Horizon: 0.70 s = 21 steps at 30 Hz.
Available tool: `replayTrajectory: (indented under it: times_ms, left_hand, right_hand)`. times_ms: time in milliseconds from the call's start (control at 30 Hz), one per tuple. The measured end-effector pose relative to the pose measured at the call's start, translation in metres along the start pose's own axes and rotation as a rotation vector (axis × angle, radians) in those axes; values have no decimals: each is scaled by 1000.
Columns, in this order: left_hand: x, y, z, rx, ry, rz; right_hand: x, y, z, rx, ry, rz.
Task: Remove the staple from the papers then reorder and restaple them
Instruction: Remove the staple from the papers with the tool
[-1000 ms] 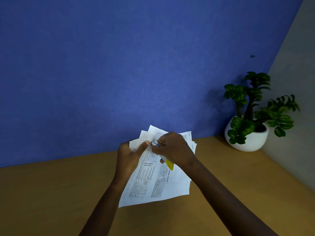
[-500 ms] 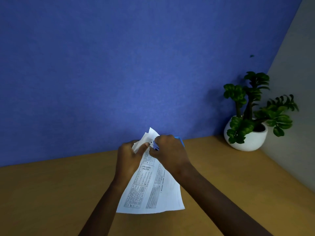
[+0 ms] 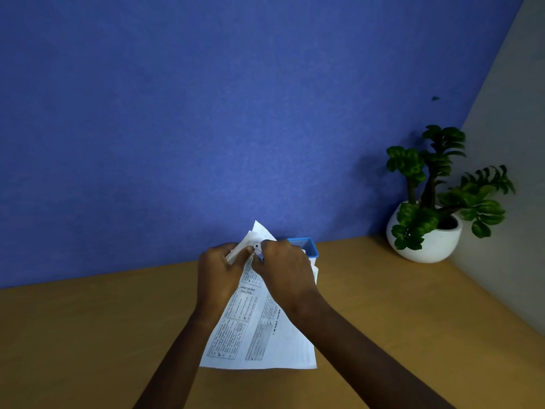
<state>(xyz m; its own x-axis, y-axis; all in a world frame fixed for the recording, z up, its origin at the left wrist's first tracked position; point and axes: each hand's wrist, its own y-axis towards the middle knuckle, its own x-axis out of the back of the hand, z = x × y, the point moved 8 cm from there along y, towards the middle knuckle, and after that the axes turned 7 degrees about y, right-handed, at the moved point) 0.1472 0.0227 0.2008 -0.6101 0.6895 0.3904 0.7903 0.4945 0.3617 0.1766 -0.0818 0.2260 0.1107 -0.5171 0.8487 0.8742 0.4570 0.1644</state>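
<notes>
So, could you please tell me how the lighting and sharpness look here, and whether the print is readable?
Head view: dim light, no glare; the plant casts a soft shadow on the blue wall. Head view: on the papers, pinched by the left hand, headings read but fine print blurs. Head view: the small tool gripped by the right hand is too small to identify.

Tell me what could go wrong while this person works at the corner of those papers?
The small tool in the right hand works at the corner that the left hand pinches, so the papers could tear there. The tool's tip sits close to that hand's thumb and might nick it. Only that corner is held, so freed pages could slide apart.
</notes>
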Motion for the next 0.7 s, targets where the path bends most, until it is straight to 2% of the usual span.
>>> replayTrajectory:
  times_ms: [233, 433, 567, 700]
  left_hand:
    - [4, 4, 1, -7, 32, -45]
    - [4, 2, 4, -6, -5, -74]
    - [7, 0, 0, -48, -27, -105]
    - [10, -5, -5, -75, -71, -93]
  right_hand:
    - [-8, 3, -3, -88, 59, 76]
    - [-3, 2, -2, -118, 108, 54]
    - [-12, 6, -9, -195, 189, 124]
    - [-4, 3, -4, -132, 175, 19]
